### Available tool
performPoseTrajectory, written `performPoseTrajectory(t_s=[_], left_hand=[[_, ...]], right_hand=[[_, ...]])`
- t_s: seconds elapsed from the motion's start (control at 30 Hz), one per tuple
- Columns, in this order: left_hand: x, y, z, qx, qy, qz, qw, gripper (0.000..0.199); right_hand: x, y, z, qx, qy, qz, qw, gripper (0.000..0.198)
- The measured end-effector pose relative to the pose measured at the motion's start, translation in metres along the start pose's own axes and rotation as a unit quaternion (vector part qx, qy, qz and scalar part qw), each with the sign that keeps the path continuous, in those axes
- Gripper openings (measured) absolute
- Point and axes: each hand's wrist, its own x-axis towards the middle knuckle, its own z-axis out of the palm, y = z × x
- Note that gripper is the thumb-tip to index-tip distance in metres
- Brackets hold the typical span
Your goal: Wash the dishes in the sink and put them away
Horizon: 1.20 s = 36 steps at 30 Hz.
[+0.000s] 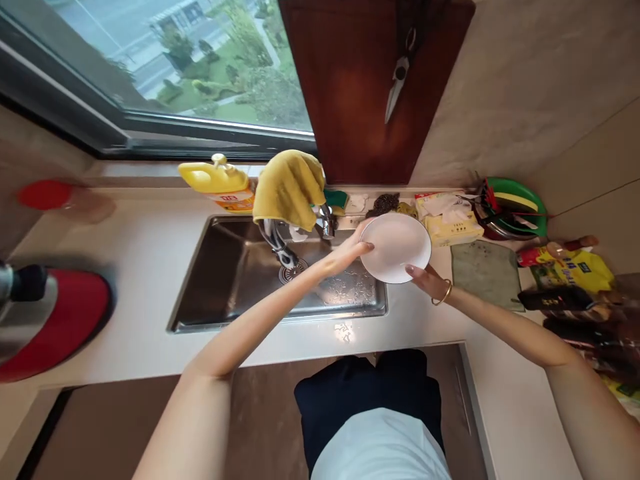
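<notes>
Just right of the frame's centre, both hands hold a round white ceramic plate (395, 247) over the right end of the rectangular stainless-steel sink (235, 280). The left hand (350, 253) grips the plate's left rim, fingers curled onto its face. The right hand (425, 279), wearing a thin gold bangle (443, 293) at the wrist, closes on the lower right rim from beneath, fingertips showing at the edge. The plate is tilted, its pale face turned toward the camera.

Left of the plate, a yellow cloth (290, 187) hangs over the chrome tap (280, 247). A yellow plastic detergent bottle (215, 183) lies on its side on the ledge behind the sink, upper centre-left. Right of the plate sit a yellow tissue packet (453, 220) and a grey-green mat (485, 273) on the white countertop (140, 253). A green round bowl (515, 203) stands at the right, and a red-and-silver appliance (45, 313) fills the left edge
</notes>
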Motion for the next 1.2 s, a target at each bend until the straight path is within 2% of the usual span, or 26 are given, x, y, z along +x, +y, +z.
performPoseTrajectory(t_s=[0.13, 0.27, 0.4, 0.5, 0.63, 0.77, 0.93, 1.03, 1.2], left_hand=[[0.006, -0.051, 0.037, -0.046, -0.049, -0.158, 0.985, 0.073], [0.009, -0.101, 0.080, -0.060, -0.092, -0.222, 0.969, 0.071], [0.009, -0.133, 0.116, -0.038, -0.140, -0.248, 0.958, 0.071], [0.008, -0.146, 0.136, -0.034, -0.149, -0.250, 0.956, 0.073], [0.005, -0.159, 0.155, -0.033, -0.125, -0.276, 0.952, 0.073], [0.003, -0.166, 0.164, -0.027, -0.109, -0.287, 0.951, 0.076], [0.005, -0.164, 0.169, -0.022, -0.122, -0.288, 0.949, 0.084], [0.006, -0.167, 0.173, -0.028, -0.096, -0.290, 0.952, 0.085], [0.004, -0.185, 0.188, -0.109, -0.022, -0.267, 0.957, 0.096]], right_hand=[[-0.039, 0.043, -0.020, 0.088, 0.061, 0.071, 0.992, 0.078], [-0.084, 0.084, -0.048, 0.125, 0.136, 0.130, 0.974, 0.077], [-0.120, 0.109, -0.072, 0.151, 0.151, 0.119, 0.970, 0.080], [-0.139, 0.121, -0.087, 0.152, 0.151, 0.106, 0.971, 0.085], [-0.150, 0.131, -0.100, 0.153, 0.164, 0.099, 0.969, 0.090], [-0.153, 0.139, -0.112, 0.149, 0.162, 0.106, 0.970, 0.095], [-0.152, 0.155, -0.132, 0.150, 0.136, 0.123, 0.972, 0.104], [-0.148, 0.167, -0.135, 0.177, 0.134, 0.073, 0.972, 0.101], [-0.137, 0.176, -0.123, 0.187, 0.161, -0.003, 0.969, 0.099]])
